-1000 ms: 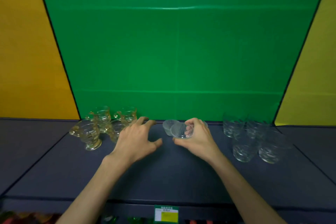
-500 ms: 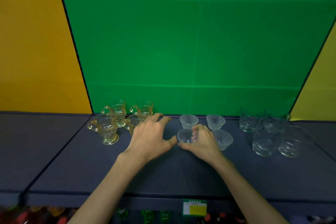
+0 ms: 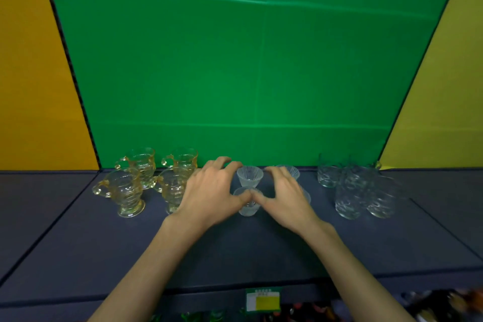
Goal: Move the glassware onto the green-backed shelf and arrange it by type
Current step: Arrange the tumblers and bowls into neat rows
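Glassware stands in three groups on the dark shelf (image 3: pixel 235 251) before the green back panel (image 3: pixel 248 73). Several amber handled mugs (image 3: pixel 125 191) are at the left. Several small ribbed clear cups are in the middle, one at the back (image 3: pixel 249 176) and one in front (image 3: pixel 247 208). Several clear tumblers (image 3: pixel 350 191) are at the right. My left hand (image 3: pixel 211 191) and my right hand (image 3: pixel 285 198) lie spread over the ribbed cups. Both thumbs meet on the front cup's rim. My right hand hides most of the two right-hand ribbed cups.
Yellow panels flank the green one at left (image 3: pixel 31 73) and right (image 3: pixel 449 86). A green and yellow label (image 3: pixel 262 300) hangs on the shelf's front edge. Green glass pieces (image 3: pixel 198 317) and other coloured items show on the level below.
My left hand has slid right from beside the amber mugs to the ribbed cups, and its thumb now meets my right thumb at the front cup. The view has shifted slightly.
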A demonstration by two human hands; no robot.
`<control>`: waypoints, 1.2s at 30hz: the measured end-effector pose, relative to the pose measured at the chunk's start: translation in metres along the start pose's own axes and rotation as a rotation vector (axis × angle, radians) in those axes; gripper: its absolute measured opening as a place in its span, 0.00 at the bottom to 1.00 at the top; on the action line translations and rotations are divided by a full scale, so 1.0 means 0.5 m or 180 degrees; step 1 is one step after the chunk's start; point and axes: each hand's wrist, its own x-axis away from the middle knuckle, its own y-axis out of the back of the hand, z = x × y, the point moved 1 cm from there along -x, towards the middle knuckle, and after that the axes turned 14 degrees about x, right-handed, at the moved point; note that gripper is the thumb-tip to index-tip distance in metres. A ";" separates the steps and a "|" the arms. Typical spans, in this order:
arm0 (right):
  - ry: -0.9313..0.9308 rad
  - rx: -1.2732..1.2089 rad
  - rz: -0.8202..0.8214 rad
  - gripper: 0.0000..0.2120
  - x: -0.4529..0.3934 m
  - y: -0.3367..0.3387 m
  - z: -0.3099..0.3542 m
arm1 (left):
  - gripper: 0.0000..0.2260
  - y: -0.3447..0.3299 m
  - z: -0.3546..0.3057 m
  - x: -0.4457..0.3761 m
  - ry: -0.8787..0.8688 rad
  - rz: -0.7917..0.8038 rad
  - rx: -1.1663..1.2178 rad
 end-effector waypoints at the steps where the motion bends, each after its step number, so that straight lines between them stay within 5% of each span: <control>1: 0.0030 0.0087 -0.0107 0.33 0.002 0.017 -0.012 | 0.30 -0.003 -0.014 -0.009 -0.0034 -0.0008 0.0014; 22: 0.0134 0.0596 -0.0393 0.28 -0.022 0.283 -0.515 | 0.31 -0.235 -0.425 -0.227 0.0253 0.0039 -0.0207; 36: 0.0254 0.0916 0.0142 0.31 -0.146 0.274 -0.650 | 0.34 -0.341 -0.438 -0.336 0.0894 0.0460 -0.0459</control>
